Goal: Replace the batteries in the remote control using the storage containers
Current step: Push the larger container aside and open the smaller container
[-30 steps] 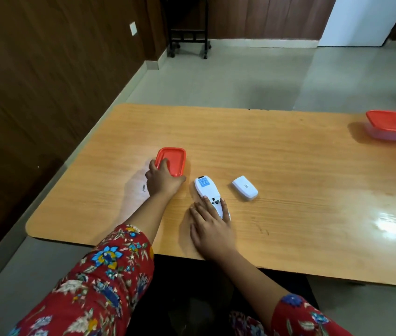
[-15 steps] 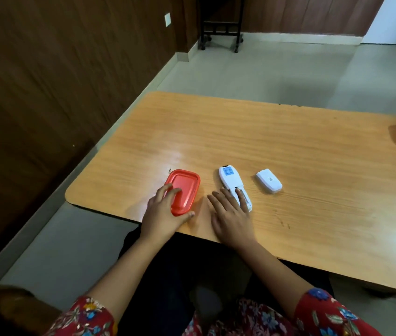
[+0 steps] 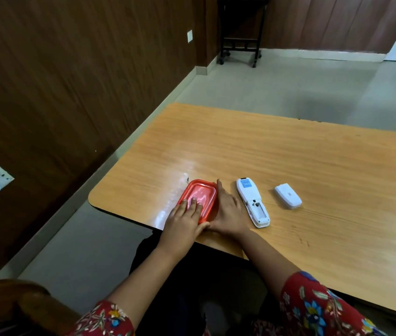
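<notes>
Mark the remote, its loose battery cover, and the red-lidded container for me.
remote (image 3: 252, 202): head view, on the white back, just above the open battery bay.
battery cover (image 3: 288, 196): head view, middle of its top face.
red-lidded container (image 3: 200, 197): head view, centre of the lid.

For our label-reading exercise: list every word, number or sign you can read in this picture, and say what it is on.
No text can be read.
Remote: blue label near its top, print too small to read.
Battery cover: small dark mark, too blurred to read.
Red lid: no writing visible.
</notes>
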